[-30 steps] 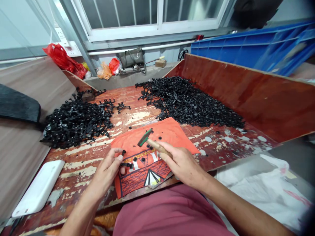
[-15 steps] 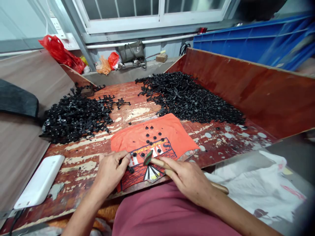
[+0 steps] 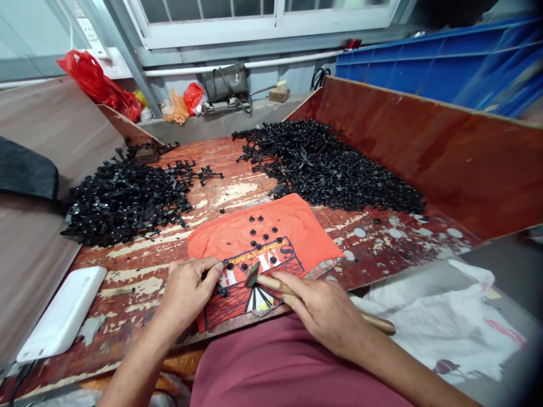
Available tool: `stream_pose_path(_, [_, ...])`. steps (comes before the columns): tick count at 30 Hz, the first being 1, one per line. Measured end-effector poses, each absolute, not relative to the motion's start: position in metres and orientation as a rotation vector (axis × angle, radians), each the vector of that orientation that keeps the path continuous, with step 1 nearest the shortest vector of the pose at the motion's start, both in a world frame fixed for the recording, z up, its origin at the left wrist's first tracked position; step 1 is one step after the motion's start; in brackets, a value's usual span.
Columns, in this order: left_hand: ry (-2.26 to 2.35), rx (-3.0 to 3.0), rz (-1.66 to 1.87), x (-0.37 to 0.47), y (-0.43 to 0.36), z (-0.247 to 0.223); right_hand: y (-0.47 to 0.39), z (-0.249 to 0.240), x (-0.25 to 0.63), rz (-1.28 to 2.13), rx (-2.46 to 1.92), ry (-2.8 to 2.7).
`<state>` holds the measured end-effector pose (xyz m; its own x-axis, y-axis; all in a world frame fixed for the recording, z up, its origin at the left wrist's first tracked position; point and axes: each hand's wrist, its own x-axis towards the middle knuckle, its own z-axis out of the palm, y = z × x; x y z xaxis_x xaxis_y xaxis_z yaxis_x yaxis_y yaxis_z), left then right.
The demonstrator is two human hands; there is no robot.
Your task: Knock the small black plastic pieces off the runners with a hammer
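My right hand [image 3: 324,302] is closed around the wooden handle of a small hammer [image 3: 253,275], whose dark greenish head is over the printed part of an orange cloth [image 3: 311,232]. To its left, my left hand [image 3: 189,288] pinches a black plastic piece [image 3: 223,291] with round knobs, mostly hidden by the fingers. One knob shows below the fingertips, close to the hammer head. Several small black round caps [image 3: 266,237] lie scattered on the cloth, beyond both hands.
Piles of black plastic pieces lie on the worn red board: one at left [image 3: 127,198], a larger one at right [image 3: 331,164]. A wooden side wall [image 3: 424,147] borders the right. A white flat device [image 3: 63,314] lies at front left, and a white sack [image 3: 436,322] at right.
The camera view has shifted slightly. Both hands keep their holds, and the hammer head stays close beside the black piece with hardly any movement.
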<state>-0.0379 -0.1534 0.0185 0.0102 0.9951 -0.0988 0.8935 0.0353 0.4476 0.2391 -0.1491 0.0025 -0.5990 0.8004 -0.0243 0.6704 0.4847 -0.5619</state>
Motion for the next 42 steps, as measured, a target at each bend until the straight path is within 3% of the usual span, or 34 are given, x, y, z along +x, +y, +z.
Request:
stream_pose_path(24, [1.897, 1.836, 0.185, -0.046, -0.140, 0.012, -0.146, 0.017, 0.238, 0.781, -1.291, -2.467])
stream_pose_path(30, [1.843, 1.770, 0.300, -0.048, -0.138, 0.006, -0.132, 0.030, 0.220, 0.580, -1.280, -2.480])
stream_pose_path(42, [1.809, 1.884, 0.147, -0.040, -0.137, 0.028, -0.129, 0.019, 0.192, 0.338, -1.282, -2.651])
